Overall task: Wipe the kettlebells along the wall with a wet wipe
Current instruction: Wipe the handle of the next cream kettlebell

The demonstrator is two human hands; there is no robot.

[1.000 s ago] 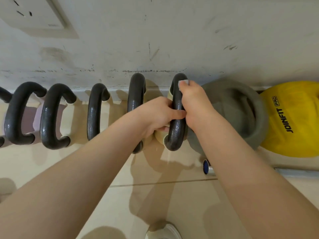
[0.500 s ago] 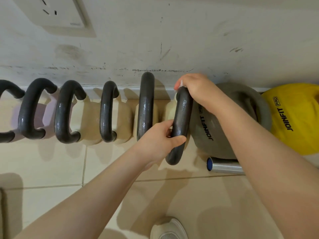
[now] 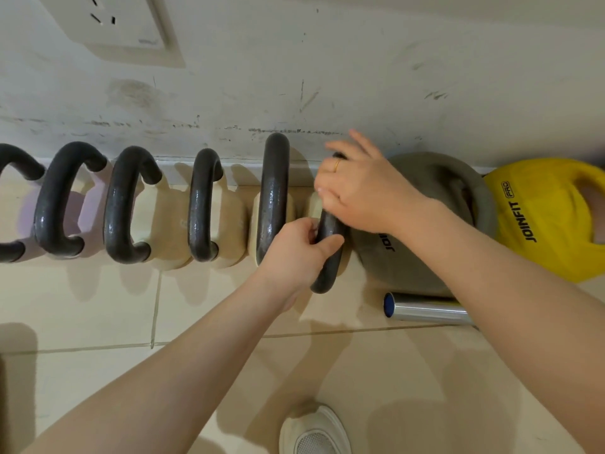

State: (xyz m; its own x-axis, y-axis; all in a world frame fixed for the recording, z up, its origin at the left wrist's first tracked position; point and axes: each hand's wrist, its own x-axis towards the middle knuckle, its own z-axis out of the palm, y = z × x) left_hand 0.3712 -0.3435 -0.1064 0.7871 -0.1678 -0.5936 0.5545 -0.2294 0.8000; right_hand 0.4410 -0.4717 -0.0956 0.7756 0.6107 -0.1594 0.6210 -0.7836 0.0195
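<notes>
A row of kettlebells with dark handles stands along the wall. My left hand (image 3: 294,253) grips the lower part of the handle of the rightmost cream kettlebell (image 3: 327,270). My right hand (image 3: 360,191) lies over the upper part of the same handle, its fingers bent round it and one finger pointing up toward the wall. The wet wipe is hidden under that hand. To the left stand more cream kettlebells (image 3: 273,191) and a lilac kettlebell (image 3: 29,217).
A large grey kettlebell (image 3: 409,257) and a yellow kettlebell (image 3: 540,224) sit right of my hands. A metal tube (image 3: 425,311) lies on the tiled floor in front of the grey one. My shoe (image 3: 314,430) is below. A wall socket (image 3: 114,21) is upper left.
My right hand has slid along the handle's top and back down, and the wipe's white edge no longer shows. My left hand has shifted lower on the handle. The view moved left.
</notes>
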